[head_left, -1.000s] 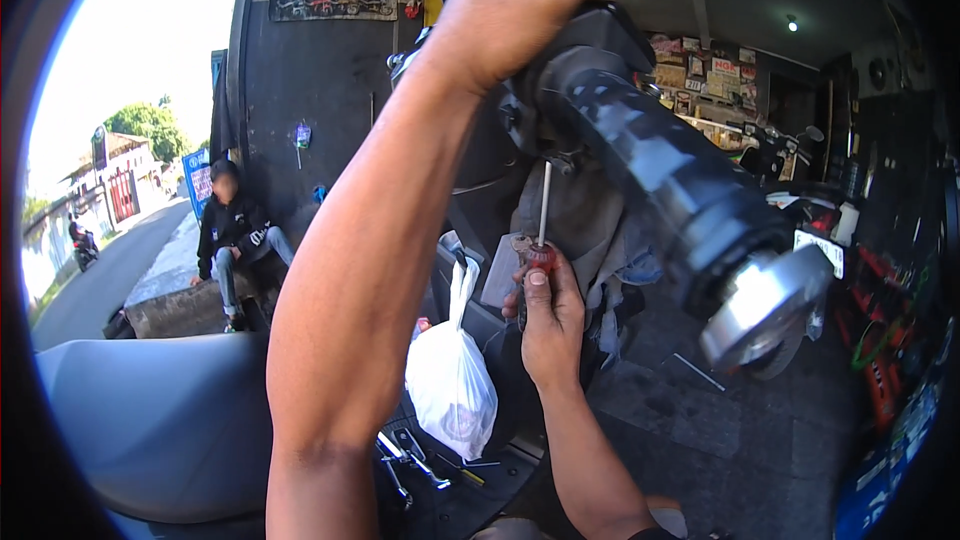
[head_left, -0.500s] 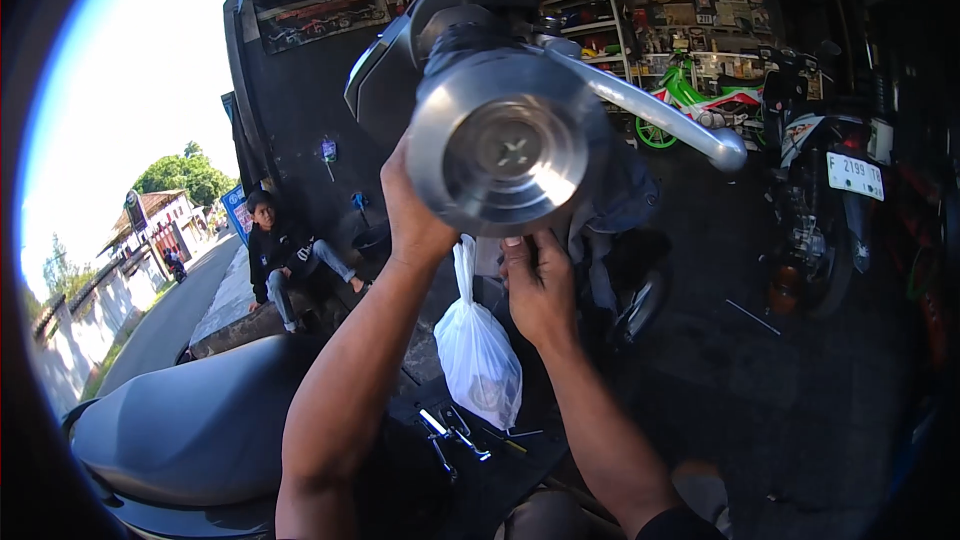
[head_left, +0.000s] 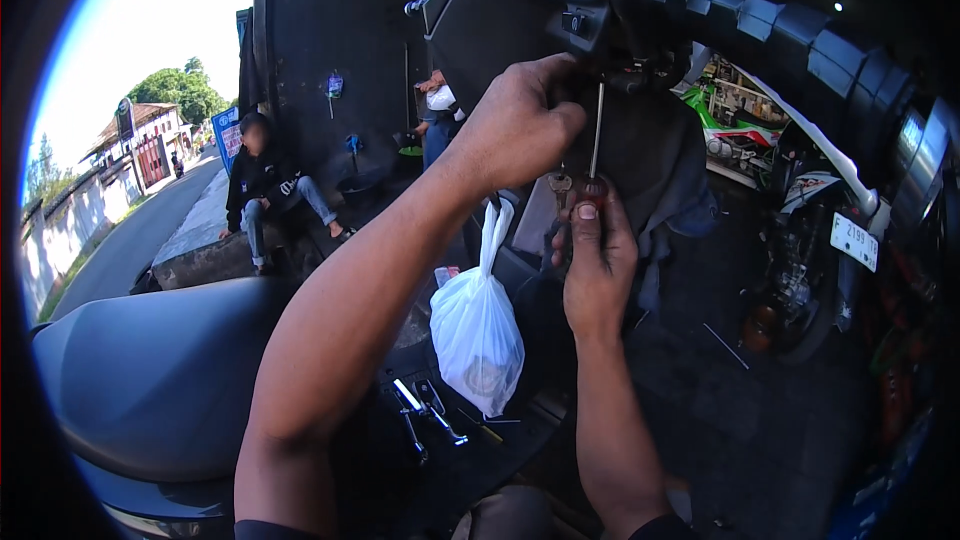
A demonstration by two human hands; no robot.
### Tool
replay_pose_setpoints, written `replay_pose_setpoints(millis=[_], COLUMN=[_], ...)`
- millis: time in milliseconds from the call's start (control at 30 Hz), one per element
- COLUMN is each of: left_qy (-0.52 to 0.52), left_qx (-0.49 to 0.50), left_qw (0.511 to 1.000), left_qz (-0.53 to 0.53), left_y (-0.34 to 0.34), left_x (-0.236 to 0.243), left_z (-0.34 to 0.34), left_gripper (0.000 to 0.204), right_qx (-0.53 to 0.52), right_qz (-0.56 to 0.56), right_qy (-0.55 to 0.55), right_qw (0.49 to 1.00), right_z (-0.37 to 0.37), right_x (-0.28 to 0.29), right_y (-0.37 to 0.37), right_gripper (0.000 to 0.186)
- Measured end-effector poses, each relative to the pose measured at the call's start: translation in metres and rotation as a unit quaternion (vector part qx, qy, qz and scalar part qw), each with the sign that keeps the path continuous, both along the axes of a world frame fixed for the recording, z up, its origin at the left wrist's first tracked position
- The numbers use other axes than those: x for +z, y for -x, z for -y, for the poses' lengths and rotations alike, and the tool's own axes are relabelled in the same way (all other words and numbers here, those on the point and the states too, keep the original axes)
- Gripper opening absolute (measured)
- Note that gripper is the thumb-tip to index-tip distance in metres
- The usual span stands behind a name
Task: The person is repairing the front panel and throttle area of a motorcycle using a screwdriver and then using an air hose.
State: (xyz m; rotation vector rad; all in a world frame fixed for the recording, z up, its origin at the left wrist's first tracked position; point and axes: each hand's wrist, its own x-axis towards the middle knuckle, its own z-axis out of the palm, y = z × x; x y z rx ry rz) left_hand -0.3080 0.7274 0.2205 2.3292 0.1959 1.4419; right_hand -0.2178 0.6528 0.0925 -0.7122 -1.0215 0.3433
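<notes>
In my right hand (head_left: 600, 265) is a screwdriver (head_left: 598, 135), its thin shaft pointing up and its reddish handle in my fingers. The tip reaches the underside of a scooter's dark handlebar cover (head_left: 520, 15). My left hand (head_left: 525, 125) is raised to the same cover, with fingers curled against its lower edge; whatever they pinch is hidden. Beside the screwdriver handle hangs a key (head_left: 560, 183). To the right extends the ribbed black handlebar grip (head_left: 760, 20), with a silver brake lever (head_left: 815, 130) below it.
A white plastic bag (head_left: 478, 340) hangs below my hands. Several metal tools (head_left: 430, 410) lie on the dark footboard. The scooter seat (head_left: 170, 375) is at left, with a seated person (head_left: 265, 180) beyond. Another motorcycle (head_left: 800, 270) stands at right.
My view has shifted, so the handlebar now runs to the upper right instead of pointing its end at me. The screwdriver in my right hand has come into sight.
</notes>
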Motion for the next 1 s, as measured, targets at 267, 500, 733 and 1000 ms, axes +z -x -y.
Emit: replay_pose_setpoints(millis=[267, 500, 733, 1000], left_qy=[-0.02, -0.007, 0.042, 0.01], left_qx=[-0.009, 0.002, -0.029, 0.016], left_qw=[0.999, 0.997, 0.994, 0.995], left_qz=[0.043, 0.073, 0.099, 0.099], left_y=[-0.008, -0.017, -0.021, -0.025], left_x=[-0.004, -0.008, -0.008, -0.01], left_z=[0.009, 0.006, 0.01, 0.016], left_gripper=[0.038, 0.037, 0.031, 0.028], right_qx=[0.008, 0.019, 0.069, -0.064], right_qz=[-0.046, -0.081, -0.111, -0.082], right_qy=[-0.022, -0.021, -0.074, -0.112], right_qw=[0.999, 0.996, 0.989, 0.988], right_z=[-0.005, -0.011, -0.025, -0.051], right_x=[0.013, 0.019, 0.015, 0.009], right_y=[0.016, 0.023, 0.017, 0.018], right_gripper=[0.03, 0.027, 0.024, 0.025])
